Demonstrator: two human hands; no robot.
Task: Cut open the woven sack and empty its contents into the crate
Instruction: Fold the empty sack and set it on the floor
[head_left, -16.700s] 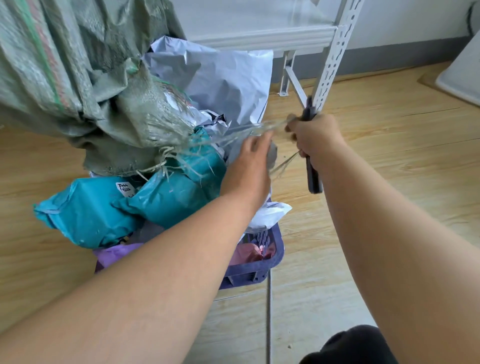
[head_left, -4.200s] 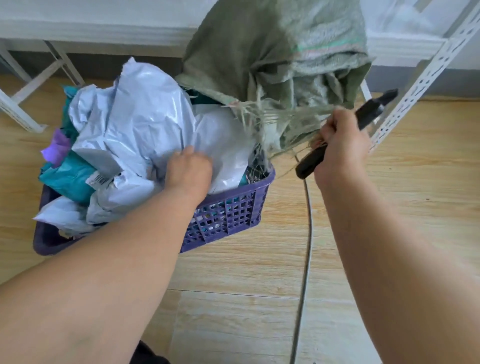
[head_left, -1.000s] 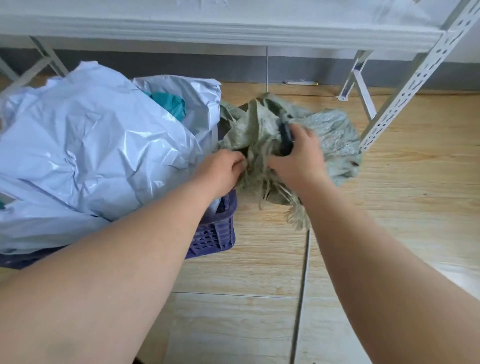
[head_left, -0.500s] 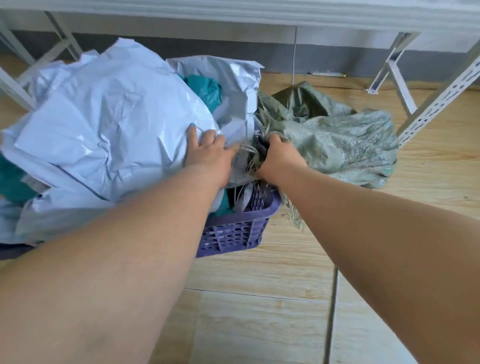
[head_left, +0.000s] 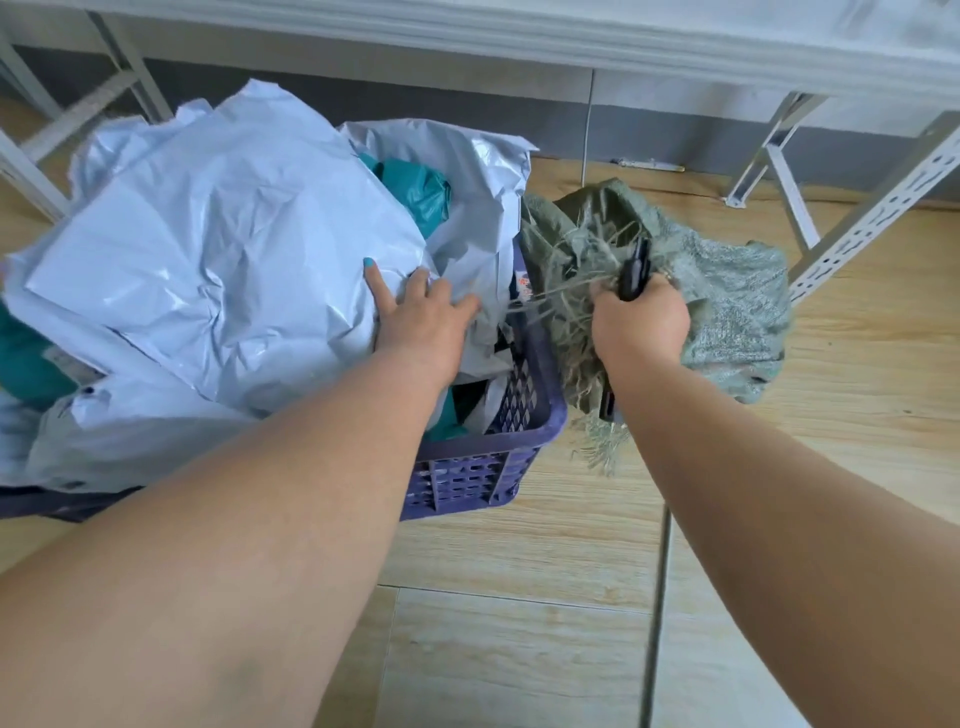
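At nine o'clock the heaped pale grey plastic mailer bags (head_left: 218, 270) overfill the purple slotted plastic crate (head_left: 483, 467); the left hand (head_left: 421, 322) rests open on them (best pressing flat so none slide out). At three o'clock the limp green woven sack (head_left: 727, 291) lies beside the crate, the right hand (head_left: 641, 322) fisted on its frayed mouth and a black-handled cutter (head_left: 635, 270); draw it clear, blade outward.

The crate (head_left: 524, 441) runs off the left edge, mostly buried under parcels (head_left: 208, 270).
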